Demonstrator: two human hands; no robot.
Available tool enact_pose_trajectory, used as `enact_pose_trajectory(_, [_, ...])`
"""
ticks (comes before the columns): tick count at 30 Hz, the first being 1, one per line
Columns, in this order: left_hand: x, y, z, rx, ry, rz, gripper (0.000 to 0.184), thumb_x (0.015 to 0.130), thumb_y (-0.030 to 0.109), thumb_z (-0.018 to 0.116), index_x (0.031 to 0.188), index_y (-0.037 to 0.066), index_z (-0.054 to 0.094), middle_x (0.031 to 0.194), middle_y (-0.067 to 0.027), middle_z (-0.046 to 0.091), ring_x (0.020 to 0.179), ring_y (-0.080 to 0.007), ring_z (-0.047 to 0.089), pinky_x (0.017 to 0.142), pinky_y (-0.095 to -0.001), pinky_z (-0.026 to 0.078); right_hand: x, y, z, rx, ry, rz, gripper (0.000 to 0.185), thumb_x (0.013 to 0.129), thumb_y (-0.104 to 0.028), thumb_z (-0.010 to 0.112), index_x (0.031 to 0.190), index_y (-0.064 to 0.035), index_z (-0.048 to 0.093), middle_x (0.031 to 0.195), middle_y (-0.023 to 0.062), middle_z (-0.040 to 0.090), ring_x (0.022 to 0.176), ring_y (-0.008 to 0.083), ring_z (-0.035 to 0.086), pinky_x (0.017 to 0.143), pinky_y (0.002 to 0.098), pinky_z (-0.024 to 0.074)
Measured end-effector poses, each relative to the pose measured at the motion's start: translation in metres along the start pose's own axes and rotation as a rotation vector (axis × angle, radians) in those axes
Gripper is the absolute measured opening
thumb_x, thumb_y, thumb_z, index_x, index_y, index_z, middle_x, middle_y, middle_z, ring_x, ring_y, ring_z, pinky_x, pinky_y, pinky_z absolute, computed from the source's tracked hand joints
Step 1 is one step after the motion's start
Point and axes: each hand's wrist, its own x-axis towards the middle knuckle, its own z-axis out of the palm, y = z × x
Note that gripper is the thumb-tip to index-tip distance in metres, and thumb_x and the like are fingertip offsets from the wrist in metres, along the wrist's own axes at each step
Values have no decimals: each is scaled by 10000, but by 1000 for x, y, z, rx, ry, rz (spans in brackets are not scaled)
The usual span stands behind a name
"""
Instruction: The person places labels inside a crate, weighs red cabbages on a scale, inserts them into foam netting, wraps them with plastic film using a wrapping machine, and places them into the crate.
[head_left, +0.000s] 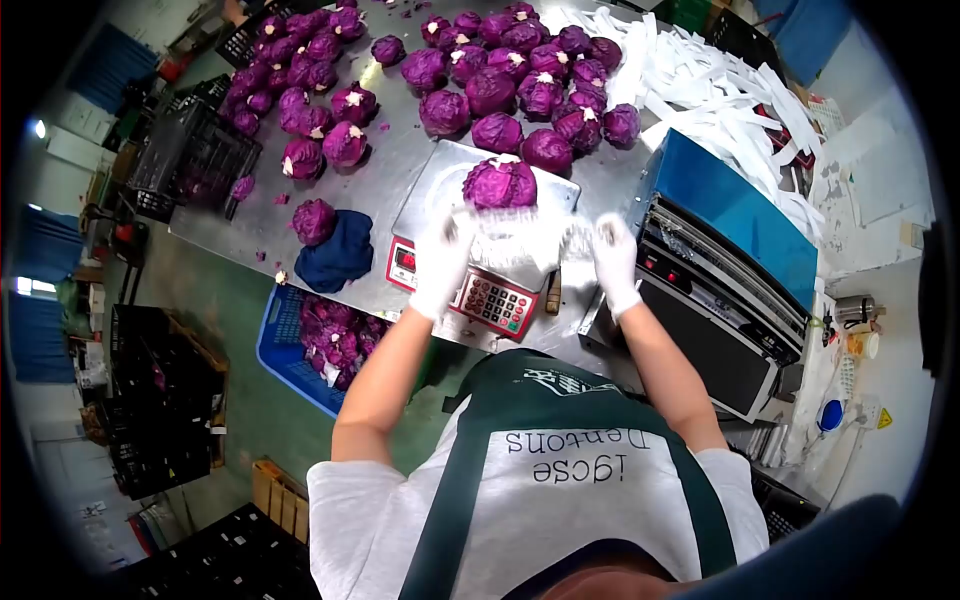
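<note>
Left hand (443, 258) looks pinched on blurry clear film (515, 240), purple cabbage (500, 186) sits on the scale (428, 192) just beyond, right hand (613, 248) seems to grip the film's other end, so I'd guess film-spreading's the step and next needs even tension.

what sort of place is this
Probably a vegetable packing room: round purple cabbages crowd a grey metal table, one sits on a flat red-and-silver digital scale, and a blue plastic basket below holds loose purple leaves.
</note>
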Motion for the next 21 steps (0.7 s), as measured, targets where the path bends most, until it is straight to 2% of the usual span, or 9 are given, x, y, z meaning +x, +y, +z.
enact_pose_trajectory(3, [75,-13,-4,27,155,155,277,885,222,636,1063,12,664,919,-118,692,805,-134,626,759,-281,487,61,8,42,12,133,-58,166,953,-162,573,905,-4,575,770,21,526,744,100,457,710,256,418])
enact_pose_trajectory(4, [99,-25,3,36,225,143,363,860,335,652,1017,7,659,918,-197,682,843,-290,654,788,-370,491,82,20,55,74,123,-61,249,985,-233,543,927,5,589,784,31,551,752,101,463,726,261,423])
enact_pose_trajectory(7, [121,-14,2,33,-190,-461,509,943,439,464,1052,-17,662,1008,-187,691,947,-292,655,816,-371,484,108,22,83,-57,-22,298,424,1014,-362,433,1198,-25,613,1100,102,666,1001,184,593,895,310,436])
enact_pose_trajectory(10, [104,-67,34,92,-165,-195,503,955,381,366,1105,-13,640,1101,-205,656,1071,-349,599,921,-416,435,96,118,124,265,-34,338,468,1017,-389,365,1343,-81,502,1083,89,665,994,209,623,907,324,460])
enact_pose_trajectory(12, [68,-40,23,-31,-121,-210,481,986,385,400,1250,33,596,1247,-150,608,1145,-287,564,1007,-360,408,49,20,101,679,-241,620,552,1025,-439,341,1402,-44,423,1435,62,440,1270,188,449,1077,312,337])
enact_pose_trajectory(14, [37,-79,46,-1135,-369,-514,500,1017,356,377,1364,12,484,1345,-135,538,1294,-254,440,1110,-353,302,18,33,80,600,-319,583,515,1026,-412,341,1350,-33,470,1369,74,485,1237,185,465,1063,322,348])
enact_pose_trajectory(16, [2,-37,13,-1346,-760,-635,506,1021,272,307,1433,-20,342,1435,-184,422,1330,-253,394,1139,-377,291,-13,26,63,377,-278,373,427,1024,-317,376,1266,-3,532,1241,93,571,1144,178,529,1011,316,395])
enact_pose_trajectory(19, [-45,-38,1,-392,-873,447,510,982,236,403,1371,-94,382,1363,-248,461,1281,-299,447,1105,-457,344,-38,-37,29,14,-406,192,341,1023,-204,406,1188,32,589,1104,120,662,1041,164,599,949,297,449])
enact_pose_trajectory(21, [-51,-39,4,-872,-858,-215,554,966,302,432,1365,-82,402,1362,-225,474,1270,-319,461,1096,-483,354,-48,-82,12,190,-461,275,342,1027,-187,391,1197,37,587,1123,119,658,1061,170,599,957,292,446])
